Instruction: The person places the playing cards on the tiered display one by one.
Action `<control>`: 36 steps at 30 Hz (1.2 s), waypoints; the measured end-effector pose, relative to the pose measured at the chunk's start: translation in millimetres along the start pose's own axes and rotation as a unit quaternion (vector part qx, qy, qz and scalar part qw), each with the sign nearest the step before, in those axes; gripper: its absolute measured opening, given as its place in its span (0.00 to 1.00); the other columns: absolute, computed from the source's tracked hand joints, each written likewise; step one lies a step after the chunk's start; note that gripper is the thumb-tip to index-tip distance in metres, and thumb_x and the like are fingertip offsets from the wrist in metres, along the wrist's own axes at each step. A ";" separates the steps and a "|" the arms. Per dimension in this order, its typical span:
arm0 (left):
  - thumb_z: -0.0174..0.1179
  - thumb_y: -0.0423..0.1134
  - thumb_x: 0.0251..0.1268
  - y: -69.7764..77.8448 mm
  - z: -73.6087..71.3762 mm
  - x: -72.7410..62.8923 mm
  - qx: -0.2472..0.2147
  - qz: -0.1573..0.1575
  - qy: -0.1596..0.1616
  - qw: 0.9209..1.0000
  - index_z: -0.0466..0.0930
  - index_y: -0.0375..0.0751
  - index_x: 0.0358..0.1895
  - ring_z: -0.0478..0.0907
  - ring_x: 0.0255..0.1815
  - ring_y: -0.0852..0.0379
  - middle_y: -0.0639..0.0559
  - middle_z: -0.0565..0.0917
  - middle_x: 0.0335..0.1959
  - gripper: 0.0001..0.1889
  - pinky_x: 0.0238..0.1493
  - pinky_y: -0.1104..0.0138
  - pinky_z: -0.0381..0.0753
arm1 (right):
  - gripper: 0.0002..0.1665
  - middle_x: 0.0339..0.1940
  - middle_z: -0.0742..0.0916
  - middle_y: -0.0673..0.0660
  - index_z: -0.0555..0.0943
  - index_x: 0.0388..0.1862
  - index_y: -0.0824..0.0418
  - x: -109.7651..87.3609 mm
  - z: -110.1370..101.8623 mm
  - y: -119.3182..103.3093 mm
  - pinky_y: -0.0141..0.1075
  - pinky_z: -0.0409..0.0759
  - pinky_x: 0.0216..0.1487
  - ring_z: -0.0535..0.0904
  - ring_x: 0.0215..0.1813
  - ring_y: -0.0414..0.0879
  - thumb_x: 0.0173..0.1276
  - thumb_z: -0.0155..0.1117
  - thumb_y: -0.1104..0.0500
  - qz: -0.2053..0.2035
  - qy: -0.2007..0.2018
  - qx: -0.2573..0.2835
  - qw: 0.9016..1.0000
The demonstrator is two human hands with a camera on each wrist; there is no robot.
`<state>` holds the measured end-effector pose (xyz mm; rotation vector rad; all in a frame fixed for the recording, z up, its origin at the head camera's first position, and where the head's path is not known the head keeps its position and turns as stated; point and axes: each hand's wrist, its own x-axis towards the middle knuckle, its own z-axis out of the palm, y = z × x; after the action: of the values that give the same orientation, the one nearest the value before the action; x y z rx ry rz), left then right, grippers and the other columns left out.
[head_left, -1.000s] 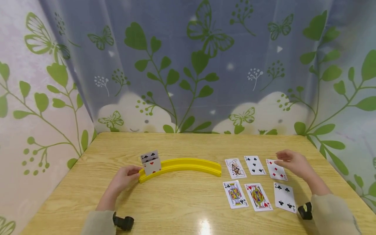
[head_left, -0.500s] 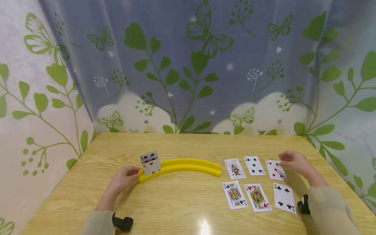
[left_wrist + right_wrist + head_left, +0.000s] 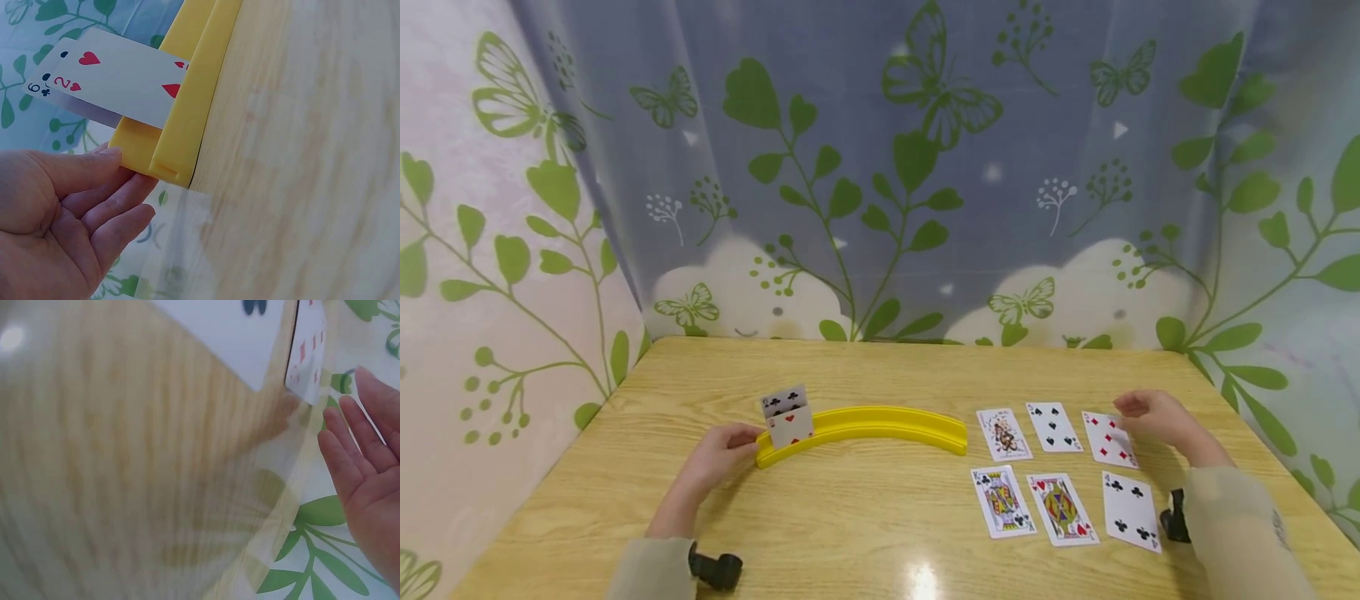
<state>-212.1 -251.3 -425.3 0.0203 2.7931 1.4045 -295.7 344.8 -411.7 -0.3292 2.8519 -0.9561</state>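
My left hand pinches the left end of a curved yellow card holder, thumb above and fingers beneath in the left wrist view. Two cards stand in its slot: a two of hearts in front, a clubs card behind. At the right, my right hand is beside the five of diamonds, fingertips at its right edge; whether they touch it is unclear. In the right wrist view those fingers are loosely extended and hold nothing.
Face up between holder and right hand lie a joker, a five of spades, a king of clubs, a jack of hearts and a four of clubs. Patterned curtains border the wooden table.
My right hand has shifted slightly rightward and lower, its fingertips going from over the five of diamonds to its right edge. My left hand keeps its pinch on the card holder.
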 end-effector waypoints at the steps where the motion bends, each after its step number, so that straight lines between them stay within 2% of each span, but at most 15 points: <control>1: 0.51 0.26 0.60 0.0 0.1 -0.1 -0.003 0.000 0.000 1.000 0.76 0.28 0.46 0.74 0.44 0.46 0.40 0.79 0.42 0.12 0.45 0.56 0.73 | 0.22 0.43 0.76 0.75 0.69 0.46 0.82 0.0 0.2 0.9 0.52 0.71 0.44 0.71 0.46 0.66 0.56 0.59 0.67 0.003 -0.004 0.000 1.000; 10: 0.51 0.27 0.60 0.2 -0.3 0.1 -0.005 -0.010 -0.003 1.000 0.76 0.29 0.46 0.74 0.44 0.48 0.40 0.78 0.42 0.12 0.45 0.56 0.72 | 0.23 0.43 0.76 0.74 0.69 0.46 0.80 2.1 3.3 7.4 0.52 0.70 0.45 0.70 0.47 0.65 0.55 0.61 0.66 0.034 -0.030 -0.001 0.999; 16: 0.52 0.27 0.60 0.2 -0.7 0.7 -0.001 -0.012 -0.004 1.000 0.76 0.29 0.46 0.74 0.44 0.48 0.40 0.78 0.43 0.12 0.46 0.56 0.72 | 0.26 0.43 0.76 0.74 0.69 0.46 0.81 3.4 3.2 10.4 0.52 0.70 0.45 0.70 0.47 0.66 0.54 0.64 0.65 0.029 -0.028 -0.016 0.999; 24: 0.51 0.27 0.60 -1.5 0.3 2.2 -0.004 -0.010 -0.002 1.000 0.76 0.29 0.46 0.74 0.44 0.48 0.40 0.78 0.43 0.12 0.45 0.56 0.73 | 0.33 0.40 0.76 0.72 0.70 0.45 0.81 4.4 1.5 9.7 0.54 0.69 0.45 0.71 0.44 0.64 0.50 0.69 0.56 0.021 -0.041 -0.051 0.998; 29: 0.51 0.27 0.60 -0.8 0.6 2.0 -0.003 -0.016 0.000 1.000 0.76 0.29 0.46 0.74 0.44 0.47 0.40 0.78 0.43 0.12 0.45 0.56 0.73 | 0.40 0.42 0.75 0.74 0.68 0.47 0.81 4.3 2.8 9.5 0.54 0.68 0.46 0.70 0.44 0.64 0.48 0.70 0.50 0.044 -0.052 -0.051 0.996; 32: 0.51 0.26 0.60 -0.6 0.6 1.9 -0.003 -0.015 0.000 1.000 0.76 0.29 0.46 0.74 0.44 0.47 0.39 0.78 0.43 0.12 0.45 0.56 0.73 | 0.40 0.40 0.75 0.73 0.68 0.47 0.81 4.2 4.0 9.7 0.54 0.68 0.46 0.70 0.43 0.62 0.48 0.70 0.50 0.054 -0.051 -0.053 0.996; 36: 0.52 0.26 0.60 -1.0 0.6 1.4 0.003 -0.017 0.002 1.000 0.76 0.29 0.46 0.74 0.44 0.47 0.40 0.78 0.43 0.11 0.45 0.56 0.73 | 0.38 0.36 0.76 0.69 0.69 0.44 0.80 5.5 5.0 8.6 0.53 0.69 0.44 0.70 0.40 0.60 0.47 0.71 0.52 0.041 -0.043 -0.070 0.996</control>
<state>-213.5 -251.3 -426.5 -0.0291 2.7882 1.3898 -301.6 347.3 -421.0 -0.2576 2.8355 -0.7126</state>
